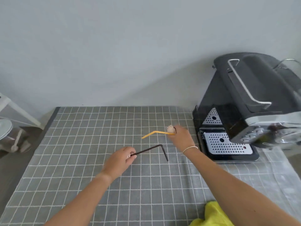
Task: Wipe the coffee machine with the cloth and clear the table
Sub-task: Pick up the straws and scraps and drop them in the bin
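Left hand (pixel 121 158) pinches black straw (pixel 154 148); right hand (pixel 180 137) grips orange straw (pixel 154 133), crumpled wad (pixel 170 128).

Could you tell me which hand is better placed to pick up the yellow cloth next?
Right: the yellow cloth lies under the right forearm, though the right hand holds an orange straw.
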The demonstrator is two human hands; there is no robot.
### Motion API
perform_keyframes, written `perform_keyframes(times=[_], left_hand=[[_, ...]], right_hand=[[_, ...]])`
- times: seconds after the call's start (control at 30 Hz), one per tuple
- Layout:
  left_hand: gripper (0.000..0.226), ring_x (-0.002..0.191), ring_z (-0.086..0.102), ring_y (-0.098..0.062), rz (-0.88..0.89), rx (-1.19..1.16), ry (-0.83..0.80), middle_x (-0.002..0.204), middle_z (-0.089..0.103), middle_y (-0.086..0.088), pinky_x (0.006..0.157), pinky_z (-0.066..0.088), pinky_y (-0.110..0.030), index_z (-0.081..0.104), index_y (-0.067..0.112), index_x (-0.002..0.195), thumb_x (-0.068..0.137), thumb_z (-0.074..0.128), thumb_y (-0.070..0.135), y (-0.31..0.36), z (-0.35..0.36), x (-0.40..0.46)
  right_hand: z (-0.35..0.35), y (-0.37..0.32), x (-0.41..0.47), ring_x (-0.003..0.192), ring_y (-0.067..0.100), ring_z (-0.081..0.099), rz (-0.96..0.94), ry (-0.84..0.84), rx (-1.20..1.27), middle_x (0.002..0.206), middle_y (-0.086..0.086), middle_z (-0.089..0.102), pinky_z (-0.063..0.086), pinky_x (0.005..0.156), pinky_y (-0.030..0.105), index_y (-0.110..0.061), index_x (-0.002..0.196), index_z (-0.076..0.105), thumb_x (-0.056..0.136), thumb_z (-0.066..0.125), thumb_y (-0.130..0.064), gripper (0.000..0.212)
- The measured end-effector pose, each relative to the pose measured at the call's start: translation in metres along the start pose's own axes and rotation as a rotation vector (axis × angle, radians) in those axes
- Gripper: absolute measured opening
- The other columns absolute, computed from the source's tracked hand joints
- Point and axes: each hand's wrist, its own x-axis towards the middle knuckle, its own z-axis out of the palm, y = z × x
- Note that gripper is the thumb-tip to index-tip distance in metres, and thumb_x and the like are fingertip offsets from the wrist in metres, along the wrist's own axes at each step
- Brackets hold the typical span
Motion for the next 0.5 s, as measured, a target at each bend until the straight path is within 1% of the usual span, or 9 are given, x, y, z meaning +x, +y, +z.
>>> perform_keyframes(times=[0.07, 0.17, 0.23, 0.27, 0.33, 0.4, 0.43, 0.5], left_hand=[[0.020, 0.090, 0.060, -0.014, 0.028, -0.027, 0.011, 0.101, 0.063, 0.008, 0.078, 0.048, -0.028, 0.065, 0.017, 0.111, 0.097, 0.055, 0.027, 0.013, 0.000, 0.001], [0.019, 0.087, 0.059, -0.016, 0.082, -0.075, -0.020, 0.097, 0.063, 0.005, 0.075, 0.046, -0.029, 0.066, 0.017, 0.109, 0.097, 0.055, 0.027, 0.038, 0.004, -0.001], [0.018, 0.085, 0.061, -0.019, 0.133, -0.099, -0.058, 0.096, 0.063, 0.002, 0.072, 0.047, -0.031, 0.066, 0.017, 0.106, 0.097, 0.055, 0.027, 0.058, 0.012, -0.001], [0.018, 0.086, 0.061, -0.020, 0.161, -0.112, -0.076, 0.096, 0.064, 0.001, 0.073, 0.047, -0.032, 0.066, 0.017, 0.106, 0.097, 0.055, 0.027, 0.067, 0.016, 0.001], [0.019, 0.087, 0.060, -0.019, 0.221, -0.129, -0.113, 0.096, 0.064, 0.002, 0.075, 0.045, -0.032, 0.068, 0.016, 0.107, 0.097, 0.055, 0.026, 0.089, 0.028, 0.004], [0.018, 0.087, 0.063, -0.019, 0.254, -0.169, -0.155, 0.097, 0.068, 0.000, 0.075, 0.047, -0.033, 0.068, 0.015, 0.107, 0.096, 0.056, 0.024, 0.114, 0.043, 0.004], [0.016, 0.084, 0.063, -0.020, 0.270, -0.198, -0.176, 0.094, 0.069, -0.001, 0.074, 0.048, -0.034, 0.068, 0.015, 0.103, 0.096, 0.057, 0.024, 0.129, 0.052, 0.003], [0.010, 0.074, 0.061, -0.017, 0.302, -0.251, -0.217, 0.085, 0.068, 0.000, 0.068, 0.047, -0.033, 0.066, 0.018, 0.097, 0.096, 0.057, 0.023, 0.164, 0.072, -0.002]], right_hand=[[-0.009, 0.008, -0.026, 0.073, 0.024, 0.060, 0.033, 0.014, 0.033, 0.081, 0.009, 0.064, 0.043, 0.062, 0.027, -0.010, 0.091, 0.061, 0.089, 0.050, -0.032, 0.025], [-0.023, 0.027, -0.067, 0.063, 0.016, 0.055, 0.070, 0.053, 0.051, 0.071, 0.002, 0.059, 0.039, 0.051, 0.020, -0.014, 0.085, 0.061, 0.089, 0.053, -0.034, 0.022], [-0.034, 0.043, -0.095, 0.057, 0.011, 0.052, 0.122, 0.119, 0.057, 0.067, -0.001, 0.058, 0.037, 0.048, 0.019, -0.014, 0.086, 0.060, 0.088, 0.054, -0.036, 0.022], [-0.040, 0.052, -0.108, 0.057, 0.011, 0.051, 0.154, 0.152, 0.057, 0.067, -0.001, 0.058, 0.037, 0.048, 0.021, -0.014, 0.087, 0.059, 0.087, 0.057, -0.036, 0.022], [-0.053, 0.071, -0.134, 0.062, 0.018, 0.054, 0.211, 0.226, 0.051, 0.074, 0.004, 0.062, 0.040, 0.053, 0.026, -0.012, 0.094, 0.060, 0.084, 0.061, -0.037, 0.027], [-0.067, 0.094, -0.157, 0.074, 0.026, 0.060, 0.271, 0.302, 0.042, 0.086, 0.012, 0.067, 0.042, 0.061, 0.029, -0.011, 0.107, 0.059, 0.084, 0.061, -0.038, 0.035], [-0.076, 0.107, -0.169, 0.078, 0.027, 0.061, 0.304, 0.336, 0.045, 0.092, 0.014, 0.069, 0.043, 0.063, 0.028, -0.011, 0.112, 0.058, 0.085, 0.060, -0.037, 0.039], [-0.097, 0.136, -0.193, 0.076, 0.024, 0.058, 0.361, 0.394, 0.071, 0.095, 0.013, 0.068, 0.043, 0.061, 0.026, -0.011, 0.118, 0.056, 0.084, 0.061, -0.036, 0.042]])
